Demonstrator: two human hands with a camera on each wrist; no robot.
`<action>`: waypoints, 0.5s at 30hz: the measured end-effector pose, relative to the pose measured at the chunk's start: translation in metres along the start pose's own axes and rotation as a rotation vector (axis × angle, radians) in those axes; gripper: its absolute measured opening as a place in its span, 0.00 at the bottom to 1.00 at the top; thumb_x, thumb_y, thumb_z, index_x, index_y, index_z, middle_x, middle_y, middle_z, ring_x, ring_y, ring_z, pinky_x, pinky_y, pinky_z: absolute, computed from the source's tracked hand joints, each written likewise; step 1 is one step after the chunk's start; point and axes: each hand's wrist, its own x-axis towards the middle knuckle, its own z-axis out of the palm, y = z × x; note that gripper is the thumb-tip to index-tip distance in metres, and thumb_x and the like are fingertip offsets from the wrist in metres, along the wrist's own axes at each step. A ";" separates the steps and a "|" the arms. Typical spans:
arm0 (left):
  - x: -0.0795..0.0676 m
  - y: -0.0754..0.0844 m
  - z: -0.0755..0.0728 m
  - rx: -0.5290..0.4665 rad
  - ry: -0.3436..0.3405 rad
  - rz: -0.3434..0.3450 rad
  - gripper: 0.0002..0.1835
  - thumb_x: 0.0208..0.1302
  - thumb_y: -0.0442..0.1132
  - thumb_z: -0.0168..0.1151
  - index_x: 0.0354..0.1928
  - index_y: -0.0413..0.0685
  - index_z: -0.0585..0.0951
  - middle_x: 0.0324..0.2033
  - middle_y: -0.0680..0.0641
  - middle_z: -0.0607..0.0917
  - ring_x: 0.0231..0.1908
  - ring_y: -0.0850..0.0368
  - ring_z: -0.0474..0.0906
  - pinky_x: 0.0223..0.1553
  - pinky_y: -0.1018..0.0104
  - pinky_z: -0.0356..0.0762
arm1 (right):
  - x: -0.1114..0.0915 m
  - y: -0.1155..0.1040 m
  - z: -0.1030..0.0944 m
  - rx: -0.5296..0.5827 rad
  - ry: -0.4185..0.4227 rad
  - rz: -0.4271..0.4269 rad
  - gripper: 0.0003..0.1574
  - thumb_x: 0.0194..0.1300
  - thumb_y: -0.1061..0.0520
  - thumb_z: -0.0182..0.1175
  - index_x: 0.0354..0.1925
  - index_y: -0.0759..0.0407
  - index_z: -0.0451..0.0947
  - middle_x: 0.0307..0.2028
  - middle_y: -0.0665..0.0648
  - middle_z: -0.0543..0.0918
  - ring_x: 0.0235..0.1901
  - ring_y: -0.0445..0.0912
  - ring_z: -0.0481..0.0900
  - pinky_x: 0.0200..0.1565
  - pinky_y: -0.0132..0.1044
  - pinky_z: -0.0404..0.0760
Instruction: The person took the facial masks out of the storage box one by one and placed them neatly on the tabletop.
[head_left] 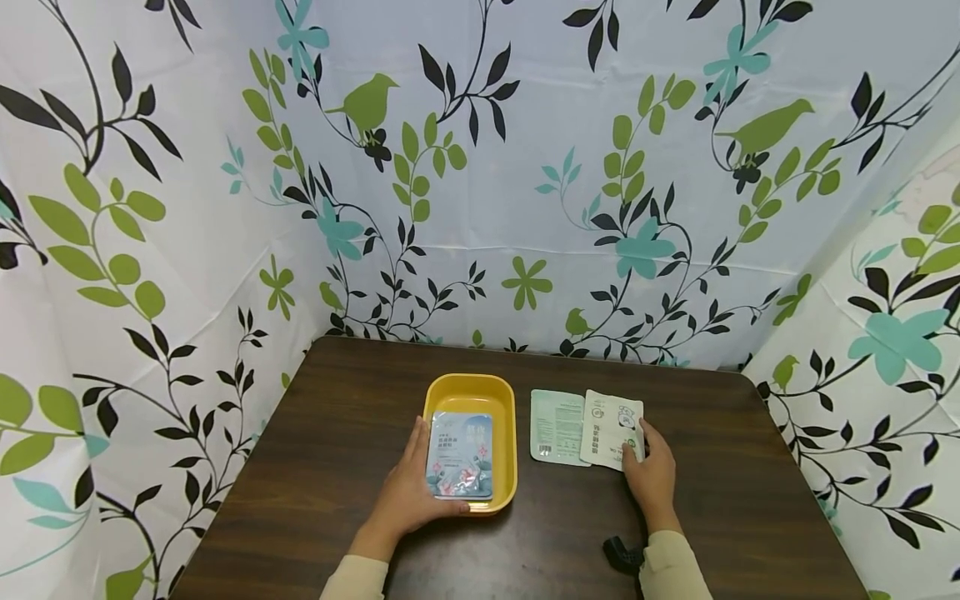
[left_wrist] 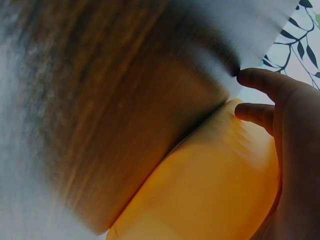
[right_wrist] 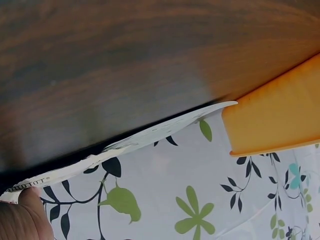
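On the left, my left hand (head_left: 408, 498) is lying spread around the near left corner of the yellow tray (head_left: 506, 450), its fingers reaching along the left wall and its thumb along the near rim. The tray is lying with its long axis running near to far. Inside it, toward the near end, the blue packet (head_left: 460, 454) is lying face up, lined up the same way.

Just right of the tray, a strip of table (head_left: 300, 483) is showing, and then the green packet (head_left: 557, 427) is lying flat, its long axis also near to far. The white packet (head_left: 611, 429) is overlapping its right edge, so the green one is sitting between the white one and the tray. My right hand (head_left: 651, 475), much the nearer to the white packet, is pinching it by its near right edge, thumb on top; from there the tray is lying to the left.

As for writing, the blue packet is carrying Chinese characters above pink flowers, too small for me to read. The green packet is showing lines of fine print. The white packet is bearing a column of Chinese characters and a small animal drawing; the right wrist view is catching capital letters along its edge, but I'm not making out the word.
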 end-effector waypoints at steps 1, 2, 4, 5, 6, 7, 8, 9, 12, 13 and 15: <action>0.000 0.000 0.000 0.001 0.000 0.000 0.85 0.23 0.76 0.81 0.83 0.57 0.44 0.83 0.54 0.43 0.74 0.36 0.63 0.67 0.33 0.67 | 0.000 0.000 0.000 0.001 0.003 -0.006 0.37 0.68 0.62 0.62 0.72 0.66 0.67 0.69 0.72 0.72 0.69 0.67 0.68 0.67 0.65 0.66; 0.000 0.001 -0.001 0.001 -0.001 -0.001 0.85 0.23 0.77 0.81 0.83 0.57 0.44 0.83 0.53 0.43 0.74 0.36 0.63 0.67 0.33 0.67 | 0.000 -0.001 0.000 0.003 0.008 -0.011 0.37 0.67 0.62 0.62 0.72 0.66 0.68 0.69 0.72 0.72 0.69 0.67 0.68 0.68 0.65 0.66; 0.000 0.000 -0.001 0.005 0.000 -0.001 0.85 0.23 0.77 0.81 0.83 0.57 0.44 0.83 0.53 0.44 0.74 0.36 0.64 0.67 0.33 0.67 | 0.000 -0.002 0.000 0.008 0.016 -0.020 0.36 0.67 0.63 0.62 0.72 0.67 0.68 0.69 0.72 0.72 0.69 0.67 0.68 0.68 0.65 0.65; 0.000 0.000 -0.001 0.010 0.001 -0.002 0.85 0.23 0.77 0.81 0.83 0.57 0.44 0.83 0.53 0.44 0.74 0.36 0.64 0.67 0.33 0.67 | -0.001 -0.003 -0.001 0.013 0.020 -0.023 0.36 0.67 0.63 0.62 0.71 0.67 0.68 0.69 0.72 0.72 0.69 0.67 0.68 0.68 0.65 0.66; 0.000 0.000 0.000 0.012 0.002 -0.002 0.85 0.23 0.77 0.81 0.83 0.58 0.43 0.83 0.53 0.44 0.74 0.36 0.64 0.67 0.33 0.67 | -0.001 -0.003 -0.001 0.020 0.023 -0.023 0.36 0.67 0.63 0.61 0.72 0.67 0.67 0.69 0.72 0.72 0.69 0.67 0.69 0.67 0.64 0.66; 0.000 -0.001 0.000 0.014 0.004 -0.001 0.85 0.23 0.77 0.81 0.83 0.58 0.43 0.83 0.52 0.44 0.74 0.36 0.64 0.67 0.33 0.67 | -0.001 -0.004 -0.001 0.030 0.028 -0.017 0.36 0.67 0.63 0.61 0.72 0.67 0.67 0.68 0.72 0.72 0.68 0.67 0.69 0.66 0.64 0.67; 0.000 -0.001 0.001 0.016 0.005 -0.002 0.85 0.23 0.77 0.81 0.83 0.58 0.43 0.83 0.53 0.44 0.74 0.36 0.64 0.67 0.33 0.67 | -0.001 -0.005 -0.001 0.042 0.034 -0.003 0.36 0.68 0.63 0.60 0.73 0.67 0.67 0.68 0.72 0.72 0.68 0.67 0.70 0.66 0.63 0.68; 0.000 -0.002 0.001 0.019 0.006 -0.003 0.85 0.23 0.77 0.80 0.83 0.59 0.43 0.83 0.53 0.44 0.74 0.36 0.64 0.67 0.33 0.67 | -0.001 -0.005 -0.002 0.054 0.041 0.014 0.37 0.69 0.63 0.60 0.73 0.66 0.66 0.68 0.72 0.72 0.67 0.66 0.70 0.65 0.62 0.69; 0.001 -0.004 0.002 0.031 0.004 -0.007 0.84 0.23 0.78 0.80 0.83 0.61 0.42 0.83 0.53 0.44 0.74 0.37 0.64 0.67 0.33 0.67 | 0.000 -0.009 -0.003 0.130 0.063 0.076 0.37 0.71 0.63 0.58 0.75 0.63 0.64 0.69 0.70 0.72 0.67 0.63 0.71 0.63 0.58 0.70; 0.001 -0.004 0.002 0.033 0.003 -0.008 0.84 0.23 0.78 0.80 0.83 0.61 0.42 0.83 0.53 0.44 0.74 0.36 0.64 0.67 0.33 0.67 | 0.000 -0.010 -0.004 0.163 0.072 0.096 0.37 0.72 0.62 0.58 0.75 0.63 0.64 0.70 0.70 0.72 0.67 0.62 0.70 0.64 0.57 0.70; 0.001 -0.003 0.001 0.030 -0.002 -0.011 0.84 0.23 0.78 0.80 0.83 0.62 0.42 0.83 0.54 0.44 0.74 0.36 0.64 0.67 0.33 0.67 | 0.002 -0.014 -0.007 0.226 0.088 0.126 0.37 0.72 0.62 0.58 0.76 0.62 0.63 0.72 0.68 0.70 0.69 0.61 0.69 0.66 0.56 0.69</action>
